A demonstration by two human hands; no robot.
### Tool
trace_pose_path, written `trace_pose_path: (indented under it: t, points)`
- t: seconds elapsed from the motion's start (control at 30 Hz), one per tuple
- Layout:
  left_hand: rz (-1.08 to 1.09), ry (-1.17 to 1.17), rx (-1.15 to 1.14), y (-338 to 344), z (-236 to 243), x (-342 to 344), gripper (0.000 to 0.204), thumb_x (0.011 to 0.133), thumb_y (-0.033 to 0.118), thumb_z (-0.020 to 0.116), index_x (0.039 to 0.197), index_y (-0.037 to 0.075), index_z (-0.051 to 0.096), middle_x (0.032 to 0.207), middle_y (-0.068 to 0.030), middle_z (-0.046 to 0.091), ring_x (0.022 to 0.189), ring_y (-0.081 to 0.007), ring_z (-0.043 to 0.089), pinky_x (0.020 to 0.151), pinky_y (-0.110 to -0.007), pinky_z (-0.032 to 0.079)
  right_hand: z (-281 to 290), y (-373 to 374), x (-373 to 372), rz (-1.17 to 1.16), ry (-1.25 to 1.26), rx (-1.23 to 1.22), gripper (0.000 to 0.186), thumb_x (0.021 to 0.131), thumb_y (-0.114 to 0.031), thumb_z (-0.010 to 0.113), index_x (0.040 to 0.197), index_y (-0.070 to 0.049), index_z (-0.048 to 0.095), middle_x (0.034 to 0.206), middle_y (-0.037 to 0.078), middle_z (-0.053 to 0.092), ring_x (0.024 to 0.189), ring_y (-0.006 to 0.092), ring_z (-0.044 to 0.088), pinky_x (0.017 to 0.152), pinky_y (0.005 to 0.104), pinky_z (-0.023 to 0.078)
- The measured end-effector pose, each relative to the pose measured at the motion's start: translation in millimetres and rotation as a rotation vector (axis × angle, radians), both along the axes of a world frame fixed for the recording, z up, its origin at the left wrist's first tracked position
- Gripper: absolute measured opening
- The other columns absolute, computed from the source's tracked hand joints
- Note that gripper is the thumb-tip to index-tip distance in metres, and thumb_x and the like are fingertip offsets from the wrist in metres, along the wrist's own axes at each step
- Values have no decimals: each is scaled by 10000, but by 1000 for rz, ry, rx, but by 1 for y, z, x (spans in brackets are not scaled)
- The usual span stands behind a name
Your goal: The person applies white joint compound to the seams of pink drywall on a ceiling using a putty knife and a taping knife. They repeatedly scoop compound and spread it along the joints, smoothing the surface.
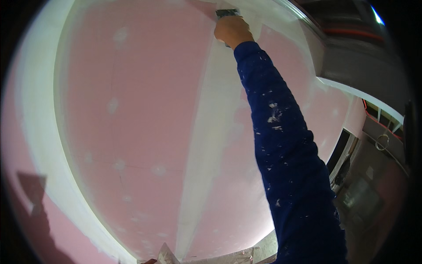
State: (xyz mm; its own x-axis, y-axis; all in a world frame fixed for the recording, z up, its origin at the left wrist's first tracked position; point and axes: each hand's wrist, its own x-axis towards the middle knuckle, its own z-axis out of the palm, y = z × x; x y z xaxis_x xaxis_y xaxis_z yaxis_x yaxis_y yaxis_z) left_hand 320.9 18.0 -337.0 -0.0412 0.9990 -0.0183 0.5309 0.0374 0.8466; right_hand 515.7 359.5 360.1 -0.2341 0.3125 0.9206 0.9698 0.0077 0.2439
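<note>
High on the wall, my right hand is closed around a putty knife. Its dark, smeared blade lies at the upper end of a broad whitish band of joint compound. The arm, in a blue sleeve spattered with white, reaches up from the lower right. At the bottom edge only a sliver of my left hand shows. Beside it rises a pale, flat, pointed plate smeared with compound, which the hand appears to grip; the rest is cut off by the frame.
Pink drywall carries whitish filled spots and pencil lines. A filled white corner strip curves down the left, with a shadow on the pink wall beyond. At right are a dark ceiling recess, a doorway opening and a hanging coil of cable.
</note>
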Motion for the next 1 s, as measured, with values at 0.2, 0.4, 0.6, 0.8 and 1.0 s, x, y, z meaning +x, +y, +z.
trace_pose_path:
  t: [0.2,0.4,0.6,0.8,1.0]
  points:
    - [-7,26,86,-8,-1,4,524,763,125,674,1263,-32,646,881,-257,723,761,-316,688,728,-422,560,45,-62,85,-272,-597,-50,201,895,-156,640,962,27,687,1003,268,707,941,408,704,827,476,568]
    - [-12,88,-39,-20,4,-8,498,758,127,675,1235,-15,662,855,-268,712,745,-320,694,699,-428,553,69,-28,113,242,-110,122,413,1056,-222,441,1430,-97,561,1146,269,691,1056,443,671,943,522,530]
    - [-18,60,-32,-8,3,1,499,761,132,678,1239,-12,664,832,-254,706,710,-288,676,673,-416,547,52,9,112,77,-131,202,427,1074,-212,431,1494,-235,502,1291,187,658,1128,410,661,952,578,516]
    - [-26,99,-93,-7,6,0,519,763,140,678,1260,-10,653,923,-280,718,807,-312,708,749,-426,560,34,8,105,-56,-121,218,450,1073,-209,432,1515,-287,474,1342,106,648,1171,344,663,988,646,449]
    - [-82,134,-107,5,3,-5,526,767,133,688,1268,-20,642,948,-273,731,814,-341,712,755,-430,566,-9,-1,100,-87,-111,112,449,1062,-195,459,1500,-286,494,1330,102,655,1167,333,664,1007,653,428]
